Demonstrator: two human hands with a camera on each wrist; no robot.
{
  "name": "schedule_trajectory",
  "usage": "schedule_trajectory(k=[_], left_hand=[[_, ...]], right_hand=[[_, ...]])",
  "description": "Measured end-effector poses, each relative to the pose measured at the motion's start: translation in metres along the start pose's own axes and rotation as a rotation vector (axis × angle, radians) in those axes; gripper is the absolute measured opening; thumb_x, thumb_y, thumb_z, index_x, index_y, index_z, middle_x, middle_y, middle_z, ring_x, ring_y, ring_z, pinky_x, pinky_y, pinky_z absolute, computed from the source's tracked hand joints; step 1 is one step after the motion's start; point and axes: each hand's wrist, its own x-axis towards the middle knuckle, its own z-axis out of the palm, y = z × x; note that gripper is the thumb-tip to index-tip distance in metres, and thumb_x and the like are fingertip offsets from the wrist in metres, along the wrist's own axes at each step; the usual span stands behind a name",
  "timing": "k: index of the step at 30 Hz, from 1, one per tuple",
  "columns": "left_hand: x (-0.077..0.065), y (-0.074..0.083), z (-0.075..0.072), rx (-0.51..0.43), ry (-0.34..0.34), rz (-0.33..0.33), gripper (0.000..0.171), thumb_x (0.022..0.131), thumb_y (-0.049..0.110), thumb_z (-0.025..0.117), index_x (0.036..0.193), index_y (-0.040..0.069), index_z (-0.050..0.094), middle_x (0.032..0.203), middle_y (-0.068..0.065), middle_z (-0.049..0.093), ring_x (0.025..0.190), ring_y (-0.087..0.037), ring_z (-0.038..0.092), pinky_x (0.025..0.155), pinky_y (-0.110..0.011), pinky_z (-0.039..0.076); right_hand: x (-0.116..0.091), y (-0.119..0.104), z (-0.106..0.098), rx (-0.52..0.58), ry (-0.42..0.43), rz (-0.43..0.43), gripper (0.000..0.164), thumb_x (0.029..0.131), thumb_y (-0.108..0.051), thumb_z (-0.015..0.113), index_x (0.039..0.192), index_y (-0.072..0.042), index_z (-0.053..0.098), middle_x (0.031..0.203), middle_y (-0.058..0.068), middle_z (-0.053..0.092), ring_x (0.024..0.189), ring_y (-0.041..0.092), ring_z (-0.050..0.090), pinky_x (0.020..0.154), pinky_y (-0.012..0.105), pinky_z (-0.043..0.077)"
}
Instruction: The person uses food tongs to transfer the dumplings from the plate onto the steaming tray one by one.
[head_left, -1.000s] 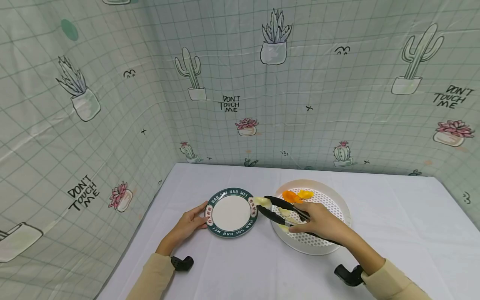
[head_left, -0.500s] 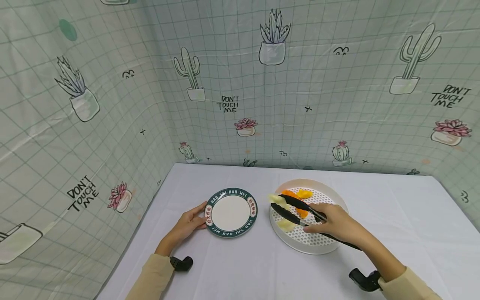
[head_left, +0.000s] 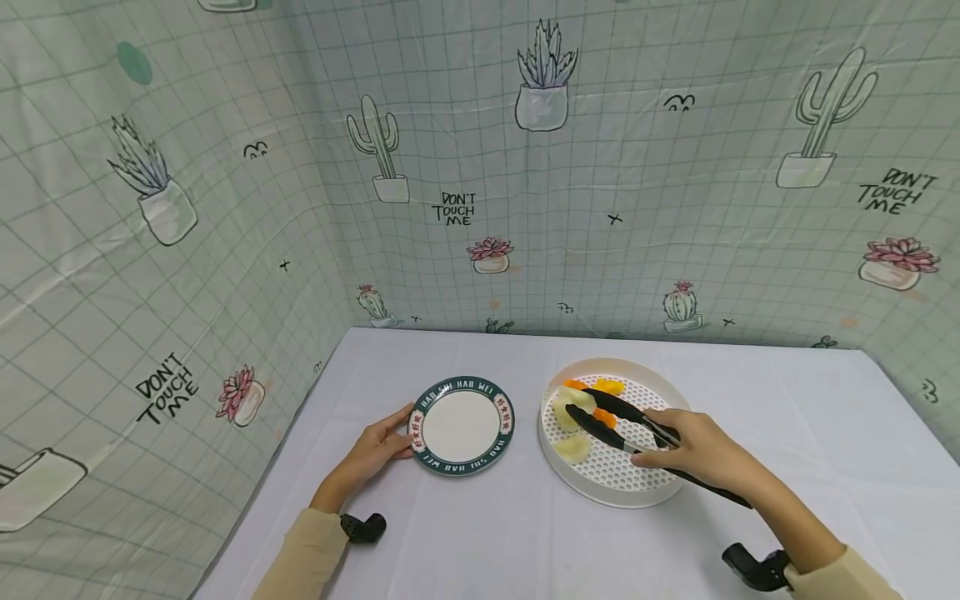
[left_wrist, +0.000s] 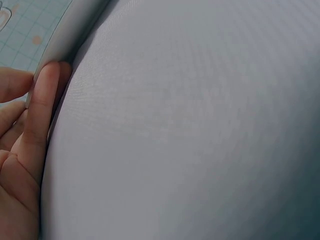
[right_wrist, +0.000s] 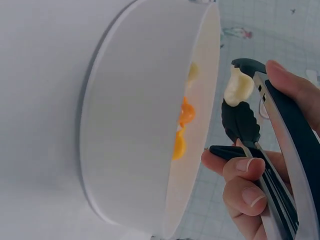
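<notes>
My left hand [head_left: 367, 457] pinches the left rim of a white plate [head_left: 459, 427] with a green lettered border, lying flat on the table. In the left wrist view, the thumb and fingers [left_wrist: 42, 100] close on the plate's edge. My right hand [head_left: 696, 450] grips black-and-silver tongs [head_left: 596, 427]. Their dark scalloped tips hold a pale yellow, lumpy piece [right_wrist: 239, 89] over the left part of a round white tray [head_left: 558, 475] with a perforated floor. The right wrist view has this piece raised beyond the tray's rim. Inside the tray lie another pale piece [head_left: 573, 450], orange pieces [head_left: 605, 418] and a yellow piece [head_left: 609, 387].
A white cloth covers the table [head_left: 465, 542]. Behind and to the left hangs a grid-patterned curtain [head_left: 600, 167] with cactus drawings. Black wrist-worn devices [head_left: 757, 568] sit at both cuffs. A strip of tabletop separates plate and tray.
My right hand has drawn the tongs and the pale piece rightward, from the plate's right rim to over the tray. My left hand and the plate have stayed put.
</notes>
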Motion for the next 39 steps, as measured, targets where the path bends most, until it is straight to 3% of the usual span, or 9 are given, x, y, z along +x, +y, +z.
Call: schedule_trajectory(k=[9,17,39], left_hand=[[0.000,0.000,0.000,0.006,0.013,-0.002,0.062,0.098,0.001,0.056,0.154,-0.002,0.029,0.159,-0.024,0.023,0.092,-0.006,0.065,0.083,-0.018,0.055],[0.001,0.000,0.001,-0.006,0.009,-0.004,0.062,0.099,0.000,0.056,0.154,-0.002,0.029,0.159,-0.025,0.023,0.092,-0.006,0.065,0.082,-0.020,0.056],[0.000,0.003,0.002,0.009,0.016,-0.012,0.062,0.099,0.001,0.057,0.155,-0.001,0.030,0.160,-0.024,0.023,0.094,-0.008,0.064,0.082,-0.020,0.056]], right_hand=[[-0.011,0.014,-0.007,0.005,0.025,0.037,0.083,0.083,-0.039,0.080,0.133,0.019,0.050,0.133,0.039,0.051,0.125,0.057,0.043,0.097,0.069,0.042],[-0.017,0.029,-0.017,-0.064,0.047,0.075,0.081,0.083,-0.035,0.081,0.130,0.023,0.049,0.130,0.043,0.051,0.122,0.060,0.044,0.093,0.068,0.044],[-0.013,0.046,-0.028,-0.164,-0.018,0.126,0.083,0.082,-0.035,0.081,0.123,0.028,0.049,0.122,0.045,0.053,0.114,0.062,0.048,0.087,0.067,0.048]])
